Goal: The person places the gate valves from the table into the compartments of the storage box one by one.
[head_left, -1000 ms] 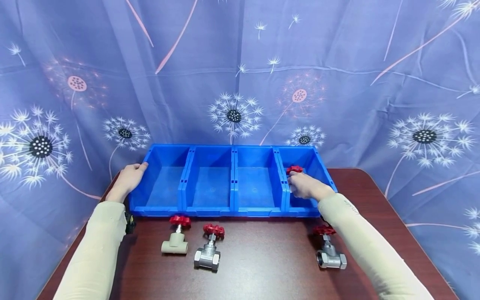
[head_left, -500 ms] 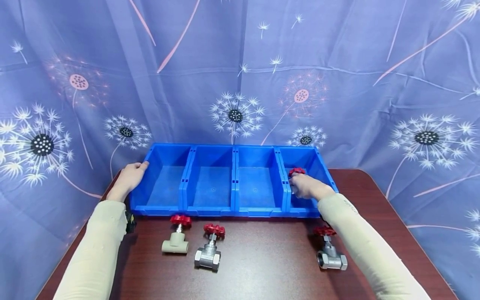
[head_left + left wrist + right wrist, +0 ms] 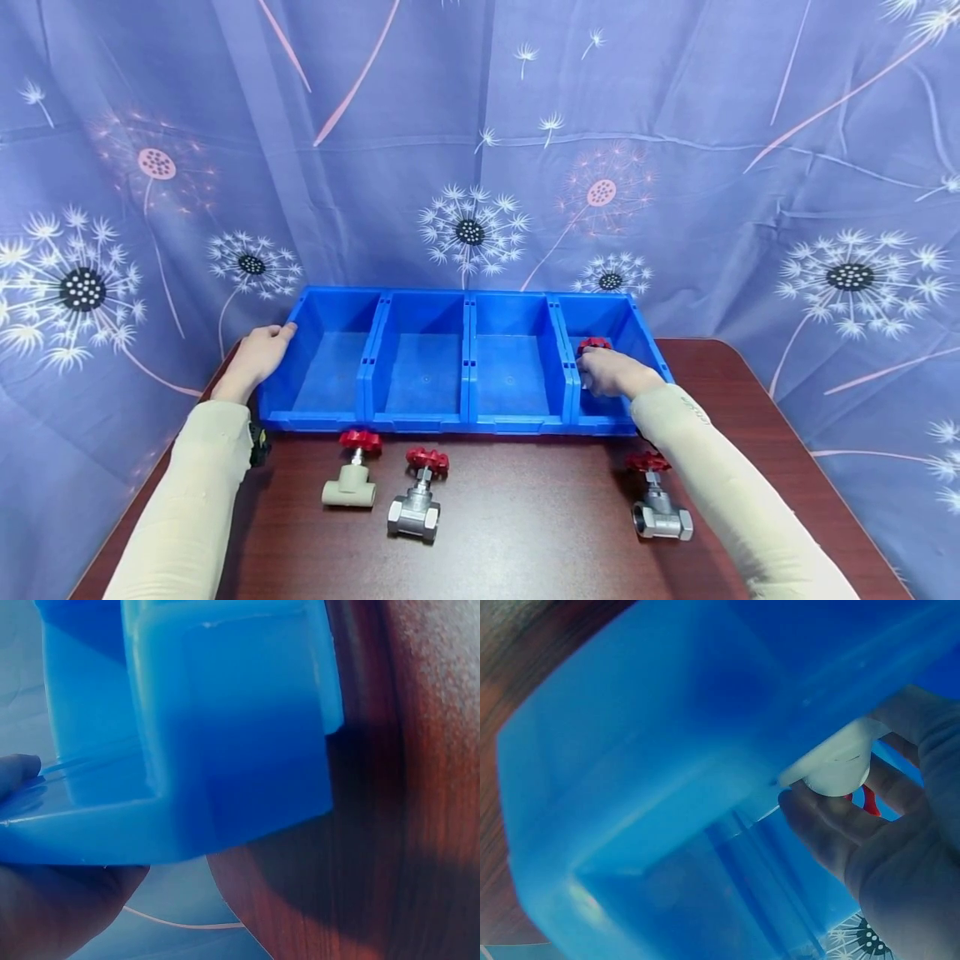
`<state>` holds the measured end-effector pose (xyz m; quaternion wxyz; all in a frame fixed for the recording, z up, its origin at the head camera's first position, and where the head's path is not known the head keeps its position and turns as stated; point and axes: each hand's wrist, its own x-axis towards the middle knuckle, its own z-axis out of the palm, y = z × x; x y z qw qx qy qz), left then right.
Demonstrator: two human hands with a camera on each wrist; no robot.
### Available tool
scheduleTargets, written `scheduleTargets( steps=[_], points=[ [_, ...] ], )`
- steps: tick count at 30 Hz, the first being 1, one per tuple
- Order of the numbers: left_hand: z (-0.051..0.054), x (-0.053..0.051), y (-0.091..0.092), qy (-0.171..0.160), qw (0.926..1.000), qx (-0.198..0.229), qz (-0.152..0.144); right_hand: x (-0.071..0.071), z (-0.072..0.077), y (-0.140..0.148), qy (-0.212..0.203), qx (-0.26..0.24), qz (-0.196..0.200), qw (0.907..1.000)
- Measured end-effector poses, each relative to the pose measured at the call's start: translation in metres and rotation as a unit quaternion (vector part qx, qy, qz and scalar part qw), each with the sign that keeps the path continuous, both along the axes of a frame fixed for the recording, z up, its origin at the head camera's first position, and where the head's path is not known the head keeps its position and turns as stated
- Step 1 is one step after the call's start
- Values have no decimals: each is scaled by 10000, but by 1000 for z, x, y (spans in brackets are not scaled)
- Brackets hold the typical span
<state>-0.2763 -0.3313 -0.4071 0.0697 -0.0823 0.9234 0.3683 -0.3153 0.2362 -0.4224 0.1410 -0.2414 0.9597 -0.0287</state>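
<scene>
My left hand (image 3: 258, 360) grips the left end wall of a blue four-compartment bin (image 3: 416, 423), thumb over the rim; the left wrist view shows fingers on both sides of the wall (image 3: 255, 750). Inside the rightmost compartment, my right hand (image 3: 611, 372) holds a valve with a red handwheel (image 3: 593, 342). Its white body (image 3: 840, 769) shows between the thumb and fingers of the right hand (image 3: 900, 855) in the right wrist view. Whether the valve touches the compartment floor cannot be seen.
Before the bin on the brown table (image 3: 525, 517) lie a beige valve (image 3: 350, 487) and a metal valve (image 3: 415, 512) at left, and another metal valve (image 3: 662, 515) beside the right sleeve. A patterned curtain (image 3: 360, 208) hangs behind.
The red handwheel and my right hand have shifted very slightly within the rightmost compartment. My left hand keeps its grip on the bin's end.
</scene>
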Motion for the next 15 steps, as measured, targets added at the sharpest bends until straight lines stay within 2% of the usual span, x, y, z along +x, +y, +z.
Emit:
scheduleTargets(
  steps=[8, 15],
  points=[
    [0, 0, 0, 25, 10000, 31, -19, 5, 5, -4, -20, 218, -91, 9997],
    [-3, -1, -1, 89, 9999, 39, 28, 10, 9, -5, 262, 388, 182, 9987]
  ],
)
